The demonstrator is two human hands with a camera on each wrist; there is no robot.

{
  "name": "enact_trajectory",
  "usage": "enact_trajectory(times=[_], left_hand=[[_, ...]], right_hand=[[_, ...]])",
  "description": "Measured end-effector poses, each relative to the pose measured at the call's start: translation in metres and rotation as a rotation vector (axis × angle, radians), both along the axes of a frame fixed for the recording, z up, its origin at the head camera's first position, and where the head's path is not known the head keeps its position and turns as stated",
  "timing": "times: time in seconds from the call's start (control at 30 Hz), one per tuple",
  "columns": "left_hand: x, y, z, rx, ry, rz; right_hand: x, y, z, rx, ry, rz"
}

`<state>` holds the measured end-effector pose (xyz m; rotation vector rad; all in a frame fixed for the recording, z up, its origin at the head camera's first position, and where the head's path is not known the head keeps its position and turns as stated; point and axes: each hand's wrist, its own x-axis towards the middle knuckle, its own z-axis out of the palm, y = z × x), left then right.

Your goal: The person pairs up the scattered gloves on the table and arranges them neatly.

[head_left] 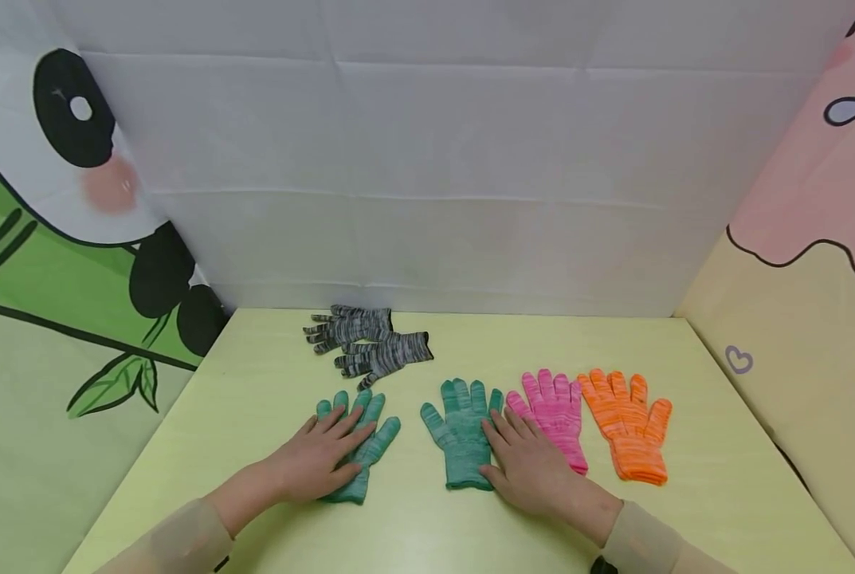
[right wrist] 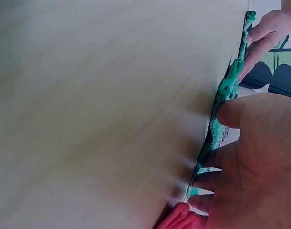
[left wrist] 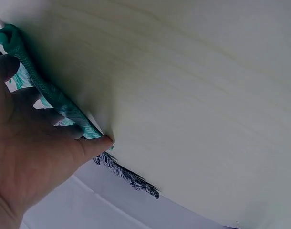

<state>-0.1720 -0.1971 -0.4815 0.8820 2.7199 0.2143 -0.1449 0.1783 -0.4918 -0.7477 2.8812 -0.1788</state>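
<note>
Well in from the table's (head_left: 743, 462) far edge, the left hand (head_left: 318, 461) rests straight-fingered on the left green glove (head_left: 381, 443), the right hand (head_left: 531, 466) likewise on the right green glove (head_left: 464, 438), apparently gripping neither. Both should handle light, floppy; cuffs (head_left: 468, 474) suit grasping.

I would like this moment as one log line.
left hand: touches left green glove | right hand: touches right green glove | gray gloves, pink glove, orange glove: on table
</note>
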Motion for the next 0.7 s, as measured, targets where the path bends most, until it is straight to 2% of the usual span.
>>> enact_trajectory(times=[0.13, 0.3, 0.4, 0.57, 0.7], left_hand=[[-0.001, -0.001, 0.000, -0.027, 0.027, 0.009], [-0.004, -0.002, 0.002, -0.061, 0.084, -0.017], [-0.006, 0.002, 0.002, -0.048, 0.104, -0.031], [-0.010, 0.014, -0.001, -0.014, 0.101, -0.049], [-0.013, 0.020, -0.004, -0.054, 0.084, -0.051]], right_hand=[[-0.001, 0.001, -0.001, 0.011, 0.009, 0.008], [0.000, 0.000, 0.001, 0.009, 0.004, -0.001], [0.000, 0.000, 0.002, 0.018, 0.000, -0.011], [-0.001, 0.001, 0.002, 0.030, 0.006, -0.013], [-0.001, 0.001, 0.001, 0.031, 0.012, -0.004]])
